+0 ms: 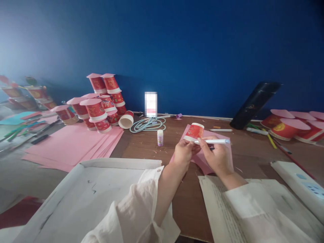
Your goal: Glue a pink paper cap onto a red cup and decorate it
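My left hand is closed round the lower end of a small red paper cup held upside down over a pink paper sheet. My right hand grips a white pen lying level, its tip against the cup's rim. Both wrists come out of white sleeves. A small glue stick stands upright on the brown table just left of my hands.
A stack of pink sheets lies at left, with piled red cups with pink lids behind it. A coiled cable, a black cylinder, more lidded cups, a white tray and printed paper surround me.
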Motion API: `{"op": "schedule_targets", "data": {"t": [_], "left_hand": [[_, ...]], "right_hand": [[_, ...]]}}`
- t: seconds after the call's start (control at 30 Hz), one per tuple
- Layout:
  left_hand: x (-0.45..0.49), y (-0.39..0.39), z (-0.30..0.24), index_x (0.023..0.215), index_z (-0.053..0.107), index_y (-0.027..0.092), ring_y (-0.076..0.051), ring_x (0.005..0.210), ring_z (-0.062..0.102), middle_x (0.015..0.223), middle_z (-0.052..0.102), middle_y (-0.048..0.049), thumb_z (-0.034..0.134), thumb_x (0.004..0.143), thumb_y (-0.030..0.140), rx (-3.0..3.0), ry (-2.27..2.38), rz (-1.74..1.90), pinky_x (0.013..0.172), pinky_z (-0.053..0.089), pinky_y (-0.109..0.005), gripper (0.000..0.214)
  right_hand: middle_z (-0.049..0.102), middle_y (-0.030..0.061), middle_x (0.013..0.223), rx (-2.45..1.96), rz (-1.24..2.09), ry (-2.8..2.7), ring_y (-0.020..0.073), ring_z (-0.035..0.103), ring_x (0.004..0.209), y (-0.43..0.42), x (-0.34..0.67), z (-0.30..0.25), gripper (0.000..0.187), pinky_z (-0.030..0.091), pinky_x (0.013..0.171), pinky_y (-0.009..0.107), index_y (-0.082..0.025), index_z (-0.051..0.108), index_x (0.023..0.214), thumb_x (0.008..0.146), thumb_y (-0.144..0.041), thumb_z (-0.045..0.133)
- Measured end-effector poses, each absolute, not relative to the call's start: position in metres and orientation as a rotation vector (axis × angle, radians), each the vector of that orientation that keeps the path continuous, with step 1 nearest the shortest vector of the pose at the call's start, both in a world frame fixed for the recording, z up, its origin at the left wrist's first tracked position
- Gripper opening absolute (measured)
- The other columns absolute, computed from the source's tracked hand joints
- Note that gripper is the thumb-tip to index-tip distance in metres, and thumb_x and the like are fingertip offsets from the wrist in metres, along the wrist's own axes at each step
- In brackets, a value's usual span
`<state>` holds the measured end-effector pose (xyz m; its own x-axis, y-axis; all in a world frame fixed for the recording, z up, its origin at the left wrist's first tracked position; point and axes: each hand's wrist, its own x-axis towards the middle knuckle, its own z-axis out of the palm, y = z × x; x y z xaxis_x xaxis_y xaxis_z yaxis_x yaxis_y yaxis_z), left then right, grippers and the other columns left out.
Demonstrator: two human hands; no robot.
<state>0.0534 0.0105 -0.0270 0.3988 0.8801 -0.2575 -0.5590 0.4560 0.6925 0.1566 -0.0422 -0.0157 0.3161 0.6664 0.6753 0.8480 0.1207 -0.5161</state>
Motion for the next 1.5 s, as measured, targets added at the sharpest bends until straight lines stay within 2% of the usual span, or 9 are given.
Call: {"op": "schedule_targets", "data": {"t": [0.17,0.47,0.77,1.03,1.23,1.33,1.5], "left_hand": [[0.053,0.008,-0.024,0.072,0.057,0.011,-0.014,0.064,0.070,0.068,0.069,-0.0091,0.056,0.089,0.004,0.540,0.659,0.972,0.087,0.058,-0.037,0.019],[0.051,0.006,-0.020,0.078,0.065,0.008,-0.014,0.069,0.071,0.075,0.072,-0.0103,0.062,0.087,0.006,0.487,0.645,0.975,0.095,0.055,-0.038,0.010],[0.053,0.008,-0.024,0.073,0.060,0.010,-0.011,0.064,0.069,0.065,0.067,-0.0062,0.055,0.088,0.002,0.475,0.654,0.999,0.090,0.057,-0.032,0.018],[0.053,0.010,-0.025,0.074,0.059,0.012,-0.013,0.067,0.070,0.067,0.068,-0.0057,0.065,0.084,0.006,0.496,0.643,1.002,0.091,0.057,-0.033,0.013],[0.052,0.009,-0.020,0.075,0.059,0.012,-0.011,0.067,0.070,0.071,0.070,-0.0061,0.063,0.087,0.007,0.462,0.683,0.991,0.088,0.057,-0.030,0.013],[0.050,0.006,-0.014,0.075,0.057,0.013,-0.011,0.065,0.070,0.074,0.071,-0.0065,0.058,0.091,0.009,0.454,0.757,0.955,0.084,0.058,-0.029,0.016],[0.049,0.004,-0.011,0.074,0.054,0.015,-0.012,0.068,0.071,0.074,0.071,-0.0067,0.056,0.092,0.011,0.506,0.781,0.961,0.083,0.057,-0.029,0.018]], "right_hand": [[0.072,0.0055,0.073,-1.611,-0.130,-1.348,0.0200,0.066,0.062,-0.042,0.157,-0.016,0.037,0.049,0.059,0.030,-0.021,0.067,0.080,0.089,-0.056,0.058],[0.073,0.0047,0.077,-1.549,-0.112,-1.255,0.0197,0.069,0.067,-0.042,0.159,-0.018,0.034,0.051,0.062,0.030,-0.021,0.067,0.087,0.090,-0.053,0.059],[0.075,0.0057,0.078,-1.563,-0.218,-1.451,0.0206,0.069,0.067,-0.040,0.158,-0.017,0.032,0.051,0.062,0.032,-0.021,0.068,0.083,0.092,-0.050,0.056],[0.075,0.0062,0.082,-1.545,-0.257,-1.437,0.0207,0.069,0.068,-0.040,0.158,-0.019,0.031,0.051,0.063,0.032,-0.021,0.069,0.087,0.092,-0.049,0.058],[0.074,0.0072,0.087,-1.514,-0.278,-1.322,0.0196,0.068,0.071,-0.040,0.160,-0.020,0.030,0.052,0.066,0.031,-0.020,0.069,0.091,0.092,-0.048,0.059],[0.074,0.0079,0.091,-1.524,-0.177,-1.161,0.0191,0.067,0.072,-0.037,0.166,-0.022,0.033,0.052,0.066,0.032,-0.019,0.069,0.098,0.091,-0.050,0.059],[0.072,0.0061,0.083,-1.552,-0.059,-1.053,0.0178,0.063,0.064,-0.036,0.171,-0.023,0.035,0.050,0.061,0.032,-0.019,0.070,0.099,0.090,-0.052,0.061]]}}
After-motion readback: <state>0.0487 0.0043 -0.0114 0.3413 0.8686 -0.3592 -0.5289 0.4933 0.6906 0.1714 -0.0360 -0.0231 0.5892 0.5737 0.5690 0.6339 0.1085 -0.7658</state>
